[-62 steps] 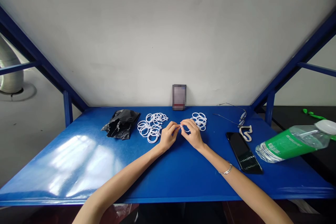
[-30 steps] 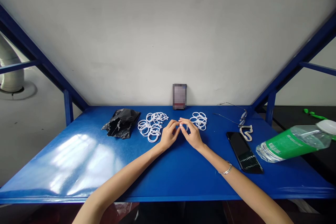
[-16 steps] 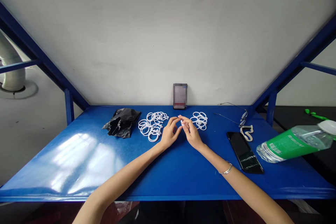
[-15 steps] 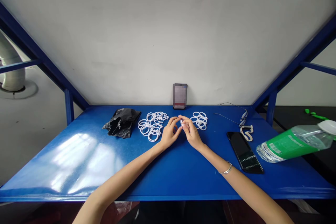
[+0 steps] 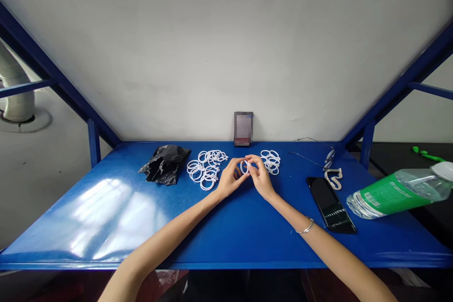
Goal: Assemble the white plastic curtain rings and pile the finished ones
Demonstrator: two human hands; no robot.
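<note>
Between my fingertips a single white ring (image 5: 242,167) stands roughly upright above the blue table. My left hand (image 5: 230,179) pinches it from the left, and my right hand (image 5: 260,179) grips its right side, where a small white knob seems to sit under the fingers. Just left of my left hand lies a larger heap of white rings (image 5: 208,170) with small end pieces. A smaller group of white rings (image 5: 271,161) rests beyond my right hand. Part of the held ring is hidden by the fingers.
On the blue table (image 5: 233,231), a crumpled black plastic bag (image 5: 164,165) lies left. Against the back wall leans a blurred upright device (image 5: 243,129). To the right are eyeglasses (image 5: 328,156), a white curved piece (image 5: 333,179), a black phone (image 5: 330,205) and a green-labelled water bottle (image 5: 396,193).
The ring between my hands has turned, so its open loop now faces me more. My right fingers have shifted slightly on it. The ring groups stay where they were.
</note>
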